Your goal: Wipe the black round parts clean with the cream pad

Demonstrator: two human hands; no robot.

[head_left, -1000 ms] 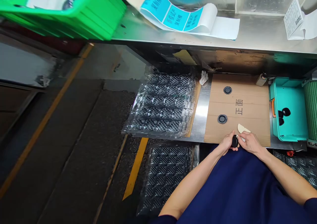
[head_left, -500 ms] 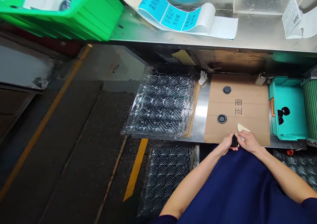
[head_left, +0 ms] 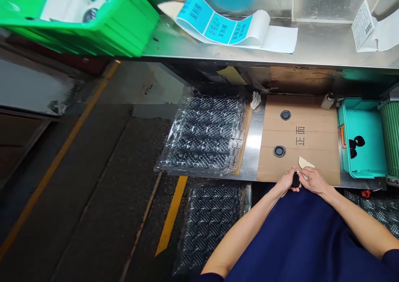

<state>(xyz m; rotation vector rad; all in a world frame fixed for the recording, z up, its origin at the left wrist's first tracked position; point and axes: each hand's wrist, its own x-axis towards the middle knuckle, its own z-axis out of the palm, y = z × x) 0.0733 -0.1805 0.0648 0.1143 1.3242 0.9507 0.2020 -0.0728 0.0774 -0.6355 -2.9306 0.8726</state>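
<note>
At the front edge of the cardboard sheet, my left hand is closed around a small black rounded part. My right hand is closed in a pinch right beside it, with a small whitish bit at its fingertips, against the black part. What that bit is cannot be made out. Just beyond my right fingers lies a cream half-round flat piece. Two dark grey ring-like parts, a near one and a far one, lie flat on the cardboard.
To the right stands a turquoise bin with several black parts inside. Stacked clear plastic trays sit left, more trays below. A small bottle stands behind. A shelf above bears a green crate and blue labels.
The view has shifted slightly, so the surroundings appear a little lower. Both hands stay together at the black part, with only slight finger movement.
</note>
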